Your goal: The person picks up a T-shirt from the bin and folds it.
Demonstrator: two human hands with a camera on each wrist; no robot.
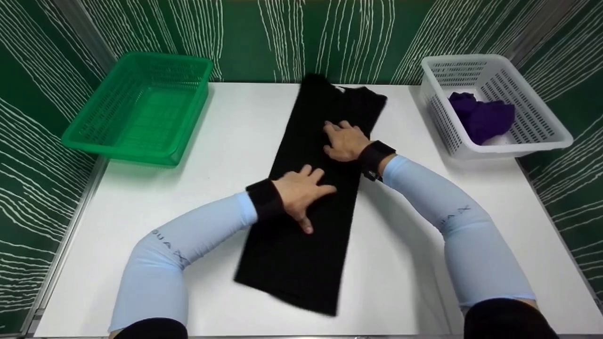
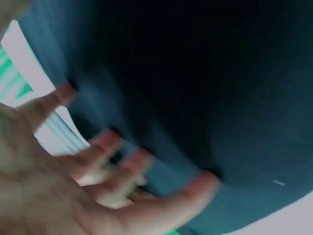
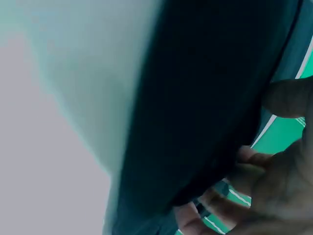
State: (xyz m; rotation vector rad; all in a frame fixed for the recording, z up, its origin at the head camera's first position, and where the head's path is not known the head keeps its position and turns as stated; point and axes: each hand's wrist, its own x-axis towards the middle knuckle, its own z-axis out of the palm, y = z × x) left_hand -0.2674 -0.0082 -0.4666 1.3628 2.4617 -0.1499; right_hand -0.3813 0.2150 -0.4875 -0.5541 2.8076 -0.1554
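A black garment (image 1: 301, 268), folded into a long strip, lies slanted on the white table (image 1: 395, 263), its wider end nearest me. A bit of white shows at its far end. My left hand (image 1: 297, 192) rests on the middle of the cloth with fingers spread and the thumb pointing toward me. Farther up, near the right edge, my right hand (image 1: 347, 142) touches the fabric with slightly bent fingers. In the left wrist view the left fingertips (image 2: 198, 186) meet the dark cloth (image 2: 254, 112). The right wrist view has the right hand (image 3: 279, 191) against the same cloth.
A green plastic basket (image 1: 188, 136) stands at the back left. At the back right is a white basket (image 1: 435, 103) with purple cloth (image 1: 487, 120) inside. A green wall (image 1: 245, 42) with white streaks closes off the far edge of the table.
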